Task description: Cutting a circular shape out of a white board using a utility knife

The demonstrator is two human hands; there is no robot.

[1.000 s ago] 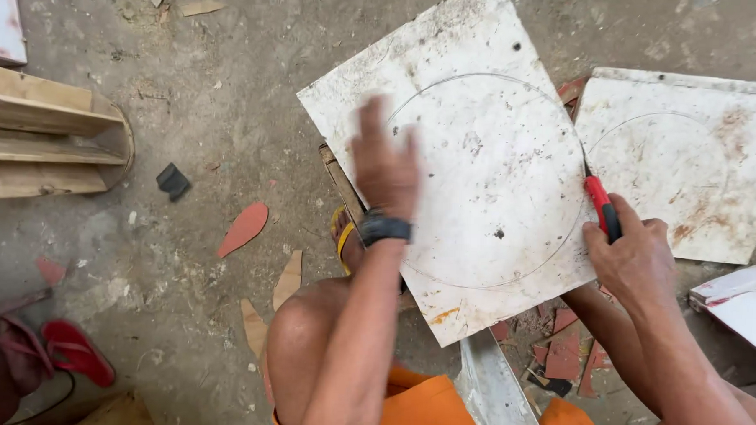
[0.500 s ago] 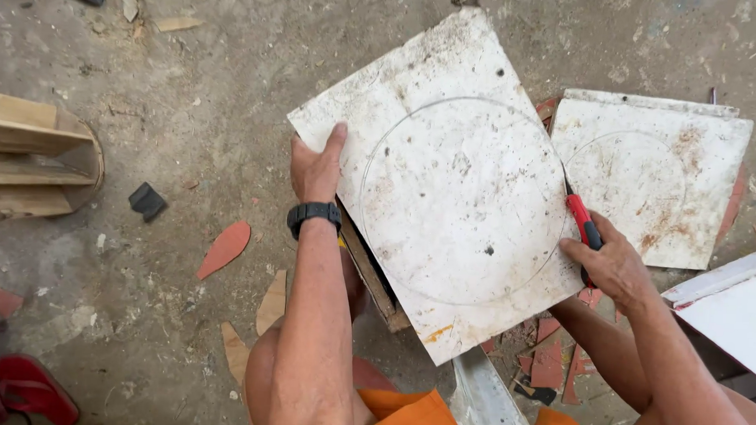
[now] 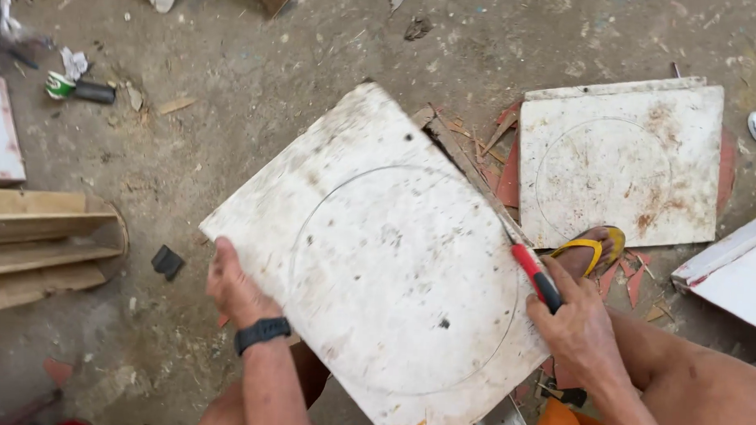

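A square white board, scuffed and dirty, with a circle drawn on it, lies tilted in front of me. My left hand, a black watch on its wrist, grips the board's left edge. My right hand is closed around a red-and-black handled tool at the board's right edge, its thin blade running along that edge. A second white board with a drawn circle lies flat on the ground to the right.
My foot in a yellow sandal rests by the second board amid red scraps. Wooden pieces are stacked at the left, a small black block beside them. Another white panel lies at far right.
My left hand came down from above the board's middle and took hold of its left edge. The board has turned and shifted left and toward me; my right hand stayed at its right edge.
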